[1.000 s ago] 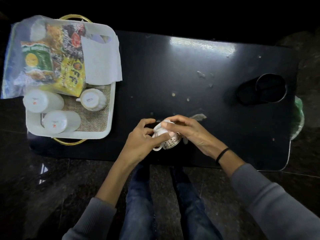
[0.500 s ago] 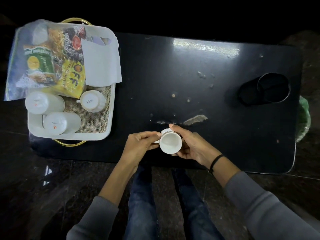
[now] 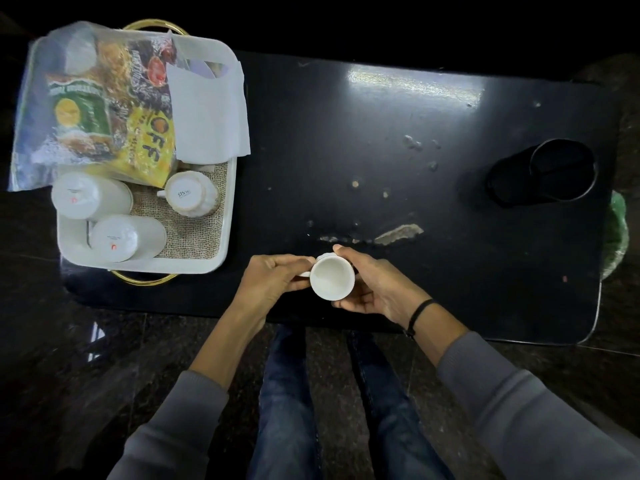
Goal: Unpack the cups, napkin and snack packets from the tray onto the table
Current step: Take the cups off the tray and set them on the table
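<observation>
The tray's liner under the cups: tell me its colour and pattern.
The liner is tan, coarse-woven burlap, seen in the head view inside the white tray.

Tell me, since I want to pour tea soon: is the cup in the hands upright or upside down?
Upright. The cup shows its open mouth and white, empty inside to the camera, held between the left hand and right hand.

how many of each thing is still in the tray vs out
cups in tray: 3
cup out, in both hands: 1
napkin: 1
snack packets: 2 at least
total: 7
</observation>
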### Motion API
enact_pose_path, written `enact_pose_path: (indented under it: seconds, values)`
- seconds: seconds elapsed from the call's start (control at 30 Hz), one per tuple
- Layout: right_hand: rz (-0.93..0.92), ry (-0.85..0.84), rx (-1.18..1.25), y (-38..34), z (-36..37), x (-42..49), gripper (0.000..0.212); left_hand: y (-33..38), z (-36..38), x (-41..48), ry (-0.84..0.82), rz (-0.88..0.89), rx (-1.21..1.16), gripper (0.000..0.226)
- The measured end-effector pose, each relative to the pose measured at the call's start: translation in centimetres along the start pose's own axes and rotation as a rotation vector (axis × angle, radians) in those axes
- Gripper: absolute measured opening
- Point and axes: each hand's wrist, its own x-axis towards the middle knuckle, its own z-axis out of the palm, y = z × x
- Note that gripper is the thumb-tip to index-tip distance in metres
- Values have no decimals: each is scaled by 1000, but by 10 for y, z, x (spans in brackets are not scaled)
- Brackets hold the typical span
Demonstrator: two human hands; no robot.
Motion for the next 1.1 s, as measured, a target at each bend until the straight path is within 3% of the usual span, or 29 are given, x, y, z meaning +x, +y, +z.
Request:
enact_pose_path:
  seconds: [0.13,0.27,0.43,0.57,0.73,0.93,1.1]
  values:
    - [-51,131,-185,-5,1,-1,63,3,-1,0,-5,2,110,9]
    - [-231,326,-602,-18,5,-6,70,9,-4,-2,99,54,385,14]
    - [-381,467,-947,-41,19,-10,57,30,-15,-8,243,144,619,19]
    - [-567,532,-1065,-61,43,-14,44,49,-33,-11,429,261,707,16]
    - [-756,354,-955,-87,89,-8,31,67,-62,-13,712,404,693,11]
    - [-906,113,-870,-103,153,3,17,72,-86,-8,870,449,817,58]
    - [-953,19,-812,-106,172,10,47,68,-97,3,789,372,915,70]
